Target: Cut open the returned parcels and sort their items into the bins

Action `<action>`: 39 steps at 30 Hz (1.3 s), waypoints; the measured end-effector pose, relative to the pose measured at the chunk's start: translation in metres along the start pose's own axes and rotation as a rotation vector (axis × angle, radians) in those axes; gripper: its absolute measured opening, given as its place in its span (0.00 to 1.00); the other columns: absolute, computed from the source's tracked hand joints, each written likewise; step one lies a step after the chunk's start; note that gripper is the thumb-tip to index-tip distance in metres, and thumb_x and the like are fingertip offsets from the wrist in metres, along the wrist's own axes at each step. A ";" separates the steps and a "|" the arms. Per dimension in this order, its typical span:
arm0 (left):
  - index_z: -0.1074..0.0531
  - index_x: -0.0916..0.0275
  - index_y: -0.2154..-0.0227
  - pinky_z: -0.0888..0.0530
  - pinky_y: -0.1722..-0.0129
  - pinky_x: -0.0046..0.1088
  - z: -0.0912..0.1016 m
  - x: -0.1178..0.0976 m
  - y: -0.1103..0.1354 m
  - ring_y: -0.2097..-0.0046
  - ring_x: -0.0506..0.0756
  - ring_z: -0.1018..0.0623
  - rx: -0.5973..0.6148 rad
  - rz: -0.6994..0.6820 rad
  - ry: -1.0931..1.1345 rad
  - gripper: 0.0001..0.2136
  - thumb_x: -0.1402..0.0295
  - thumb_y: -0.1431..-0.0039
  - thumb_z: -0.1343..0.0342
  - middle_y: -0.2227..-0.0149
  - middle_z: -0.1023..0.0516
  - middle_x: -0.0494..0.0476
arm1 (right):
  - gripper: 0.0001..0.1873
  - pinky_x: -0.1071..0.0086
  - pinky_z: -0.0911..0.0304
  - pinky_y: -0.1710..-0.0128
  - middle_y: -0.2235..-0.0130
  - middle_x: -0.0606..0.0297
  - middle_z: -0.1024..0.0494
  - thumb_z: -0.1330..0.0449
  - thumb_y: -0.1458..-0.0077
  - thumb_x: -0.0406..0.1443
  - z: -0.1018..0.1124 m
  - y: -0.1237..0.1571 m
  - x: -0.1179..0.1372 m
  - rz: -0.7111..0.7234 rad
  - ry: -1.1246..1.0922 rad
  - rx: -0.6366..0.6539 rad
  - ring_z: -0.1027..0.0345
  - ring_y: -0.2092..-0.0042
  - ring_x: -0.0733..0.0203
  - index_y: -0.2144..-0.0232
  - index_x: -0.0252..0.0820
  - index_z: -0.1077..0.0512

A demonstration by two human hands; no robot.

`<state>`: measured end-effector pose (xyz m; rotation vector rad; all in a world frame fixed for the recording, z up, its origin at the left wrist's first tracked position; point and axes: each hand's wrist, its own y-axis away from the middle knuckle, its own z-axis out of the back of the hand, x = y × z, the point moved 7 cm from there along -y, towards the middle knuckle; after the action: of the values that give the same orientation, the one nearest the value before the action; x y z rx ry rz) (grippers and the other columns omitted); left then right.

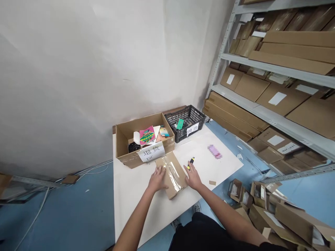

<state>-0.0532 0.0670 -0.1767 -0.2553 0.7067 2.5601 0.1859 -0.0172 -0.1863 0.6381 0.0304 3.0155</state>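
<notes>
A small brown cardboard parcel (172,176) sealed with clear tape lies on the white table (136,195) in front of me. My left hand (157,179) rests flat on its left side with fingers spread. My right hand (193,176) is at the parcel's right edge and grips a yellow and black utility knife (191,162), whose tip points away from me.
An open cardboard box (125,134) with a paper label holds books and packets behind the parcel. A black plastic crate (195,120) stands to its right. A pink blurred item (214,152) lies on the table. Metal shelves (282,122) of cartons stand at right; loose boxes (274,209) litter the floor.
</notes>
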 end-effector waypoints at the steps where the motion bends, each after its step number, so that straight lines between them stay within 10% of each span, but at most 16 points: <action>1: 0.53 0.58 0.24 0.45 0.27 0.48 0.004 0.002 -0.009 0.22 0.69 0.62 0.026 -0.008 -0.034 0.62 0.55 0.60 0.25 0.21 0.62 0.66 | 0.42 0.46 0.46 0.30 0.22 0.51 0.54 0.41 0.44 0.29 0.002 -0.007 -0.006 -0.019 -0.011 0.006 0.59 0.24 0.38 0.28 0.45 0.39; 11: 0.58 0.54 0.23 0.35 0.33 0.47 -0.019 0.005 -0.015 0.22 0.67 0.60 0.047 0.088 -0.066 0.59 0.50 0.53 0.31 0.21 0.64 0.60 | 0.38 0.53 0.40 0.36 0.26 0.47 0.46 0.40 0.38 0.33 -0.030 -0.030 -0.110 -0.314 -0.091 0.272 0.47 0.28 0.42 0.28 0.44 0.41; 26: 0.68 0.52 0.23 0.25 0.42 0.47 -0.038 -0.012 -0.007 0.22 0.69 0.67 0.189 0.262 -0.023 0.60 0.50 0.48 0.33 0.21 0.72 0.57 | 0.39 0.56 0.34 0.48 0.38 0.39 0.35 0.40 0.38 0.40 -0.122 -0.111 -0.142 -0.562 -0.110 0.483 0.27 0.46 0.45 0.29 0.40 0.46; 34: 0.66 0.50 0.23 0.28 0.39 0.51 -0.041 -0.022 -0.012 0.22 0.68 0.68 0.186 0.253 0.014 0.61 0.48 0.50 0.30 0.21 0.72 0.61 | 0.32 0.64 0.30 0.57 0.56 0.60 0.20 0.50 0.35 0.38 -0.060 -0.105 -0.156 -0.515 -0.438 0.240 0.24 0.61 0.54 0.30 0.42 0.47; 39: 0.64 0.52 0.23 0.30 0.38 0.55 -0.042 -0.024 -0.015 0.22 0.70 0.69 0.158 0.228 0.075 0.62 0.47 0.52 0.29 0.21 0.73 0.64 | 0.40 0.65 0.30 0.53 0.51 0.60 0.18 0.49 0.33 0.36 -0.008 -0.108 -0.061 -0.097 -0.471 0.180 0.23 0.57 0.54 0.24 0.46 0.57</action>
<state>-0.0229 0.0467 -0.2118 -0.2315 1.0135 2.7001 0.2439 0.0867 -0.2213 1.3026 0.3021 2.7105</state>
